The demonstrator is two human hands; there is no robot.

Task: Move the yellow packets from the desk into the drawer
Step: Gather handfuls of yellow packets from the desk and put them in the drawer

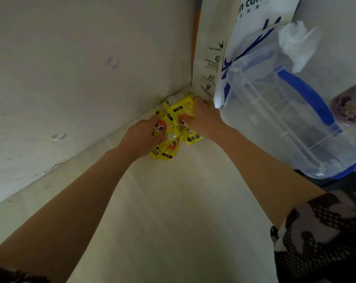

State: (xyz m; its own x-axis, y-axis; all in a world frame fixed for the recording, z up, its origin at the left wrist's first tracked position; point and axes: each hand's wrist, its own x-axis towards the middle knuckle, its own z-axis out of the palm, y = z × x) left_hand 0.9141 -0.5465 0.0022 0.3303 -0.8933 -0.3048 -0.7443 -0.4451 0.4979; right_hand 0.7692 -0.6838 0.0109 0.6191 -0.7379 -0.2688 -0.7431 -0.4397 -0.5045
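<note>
Yellow packets (174, 127), loose heap in surface (173, 201) corner, pressed between left hand (141, 135) and right hand (203, 119), fingers curled around them: outer ones likely to slip free on lifting.

The yellow packets (174, 127) are showing "HAND WARMER" in black capitals on the lowest one, plus bold Chinese characters I cannot make out fully; the white paper bag (252, 27) is displaying a cut-off "n coff" in dark blue; its smaller side print is staying illegible.
</note>
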